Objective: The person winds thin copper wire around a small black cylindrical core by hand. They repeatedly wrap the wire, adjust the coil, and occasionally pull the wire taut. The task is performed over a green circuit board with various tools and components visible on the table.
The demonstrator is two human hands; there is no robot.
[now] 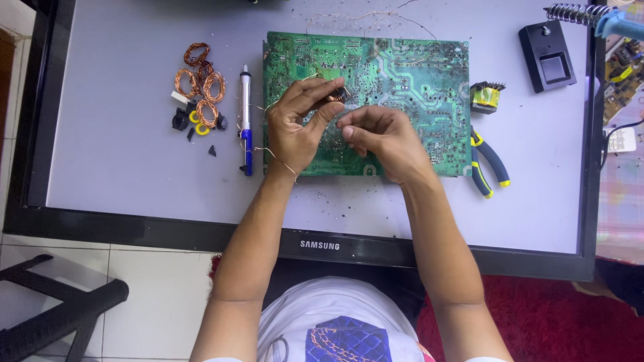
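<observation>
My left hand (298, 124) pinches a small copper wire coil (333, 98) between thumb and fingers, above a green circuit board (416, 74). Thin copper wire trails from the coil down past my left wrist and up over the board's far edge. My right hand (382, 137) is just right of the coil, fingers pinched together on what looks like the wire's end. The board lies solder side up on a grey flat screen panel (121, 154) used as a work surface.
Left of the board lie a desoldering pump (246, 121) and a pile of copper coils and small black and yellow parts (198, 87). To the right are a yellow transformer (486, 97), pliers (488, 164) and a soldering iron stand (547, 53).
</observation>
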